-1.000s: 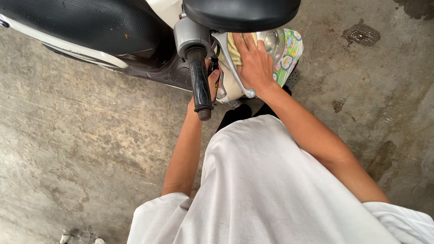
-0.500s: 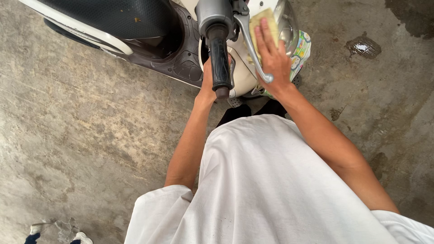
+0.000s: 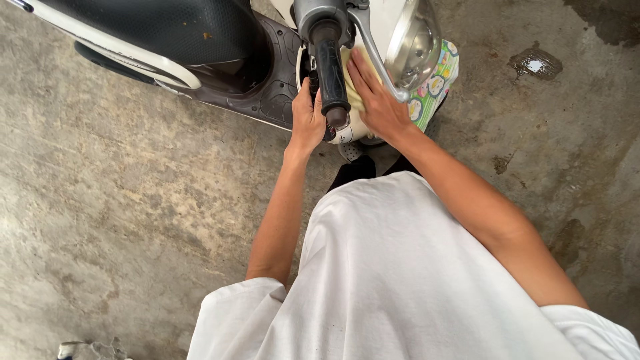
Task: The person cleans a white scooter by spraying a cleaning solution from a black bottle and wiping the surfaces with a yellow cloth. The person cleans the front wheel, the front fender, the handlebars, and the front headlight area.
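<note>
While my right hand (image 3: 377, 100) presses a yellow cloth (image 3: 353, 93) flat-fingered onto the scooter (image 3: 280, 93), my left hand (image 3: 307, 123), fingers curled, steadies its body; stained concrete floor (image 3: 133, 200), puddle (image 3: 533, 65).

Place: an outdoor yard or driveway.
Ground: rough stained concrete (image 3: 133, 200) is showing a wet puddle (image 3: 535, 64).
Vehicle: a scooter (image 3: 267, 80) is standing parked.

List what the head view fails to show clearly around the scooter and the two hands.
- Yellow cloth: mostly hidden under the right hand.
- Left hand fingers: tucked behind the black handlebar grip.
- Scooter: cut off by the top edge.
- Patterned mat: mostly hidden behind the headlight.
</note>
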